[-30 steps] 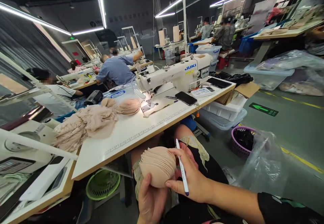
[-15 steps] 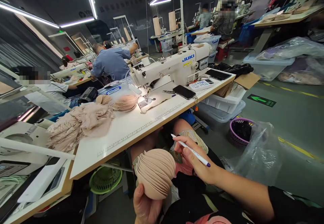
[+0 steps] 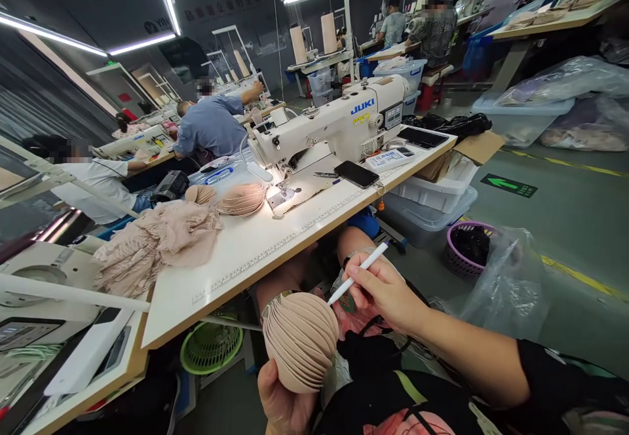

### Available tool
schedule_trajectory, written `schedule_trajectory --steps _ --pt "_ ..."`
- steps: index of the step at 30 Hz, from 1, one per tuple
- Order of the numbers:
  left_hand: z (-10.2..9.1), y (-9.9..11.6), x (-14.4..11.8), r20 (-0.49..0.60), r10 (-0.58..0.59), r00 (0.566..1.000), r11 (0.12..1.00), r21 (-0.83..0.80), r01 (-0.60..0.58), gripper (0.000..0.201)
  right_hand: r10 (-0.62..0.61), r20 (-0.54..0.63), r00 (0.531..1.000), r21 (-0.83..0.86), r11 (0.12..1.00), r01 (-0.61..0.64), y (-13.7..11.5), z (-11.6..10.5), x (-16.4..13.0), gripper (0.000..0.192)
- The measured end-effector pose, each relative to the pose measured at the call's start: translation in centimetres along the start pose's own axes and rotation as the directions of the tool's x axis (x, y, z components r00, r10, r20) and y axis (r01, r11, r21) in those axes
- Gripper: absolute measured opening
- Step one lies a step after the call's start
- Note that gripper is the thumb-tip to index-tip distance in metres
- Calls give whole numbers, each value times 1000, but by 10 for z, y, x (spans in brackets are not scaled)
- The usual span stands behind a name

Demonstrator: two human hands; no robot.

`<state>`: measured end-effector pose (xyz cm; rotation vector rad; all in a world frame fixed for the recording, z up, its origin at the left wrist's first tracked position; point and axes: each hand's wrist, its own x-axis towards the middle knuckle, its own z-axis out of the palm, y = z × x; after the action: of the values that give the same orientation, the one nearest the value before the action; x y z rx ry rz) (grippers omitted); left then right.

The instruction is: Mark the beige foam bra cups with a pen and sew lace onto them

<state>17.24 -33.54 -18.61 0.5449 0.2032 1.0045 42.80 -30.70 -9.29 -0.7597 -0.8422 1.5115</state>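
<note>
The left hand [image 3: 289, 403] is curled around the lower end of a stack of beige moulded fabric cups [image 3: 301, 340], thumb at its near left side, the other fingers partly hidden underneath. The stack sits just above that grip, its layered edges fanned out in curved ridges. To its right, the right hand [image 3: 386, 291] pinches a slim white pen [image 3: 362, 272] between thumb and fingers, purple end up and away, narrow end at the stack's right edge; whether it touches cannot be told.

Beyond both hands stands a white JUKI sewing machine [image 3: 322, 124] on a table [image 3: 221, 287]. Ahead and left of the left hand lie a second cup stack [image 3: 242, 199] and crumpled beige lace fabric [image 3: 164, 235]. Ahead of the right hand lies a black smartphone [image 3: 356, 174]; well to its right stands a purple basket [image 3: 457, 263].
</note>
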Motion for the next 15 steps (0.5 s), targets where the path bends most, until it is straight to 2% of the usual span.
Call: schedule_trajectory --steps 4,8,11,15 --pt "4 1 1 51 53 997 997 -63 -50 44 23 13 1000 60 998 -23 -3 4 0 41" --pt "-1 2 -2 -3 29 1000 998 -54 -29 46 6 2 1000 101 995 -7 -5 0 -1 37" --pt "-1 1 -2 -29 14 999 1000 -15 -15 52 -25 28 999 17 1000 25 -7 -1 -2 37" --pt "9 -1 3 -2 20 1000 1000 -3 -20 58 -60 45 997 -91 994 64 -8 4 -3 42"
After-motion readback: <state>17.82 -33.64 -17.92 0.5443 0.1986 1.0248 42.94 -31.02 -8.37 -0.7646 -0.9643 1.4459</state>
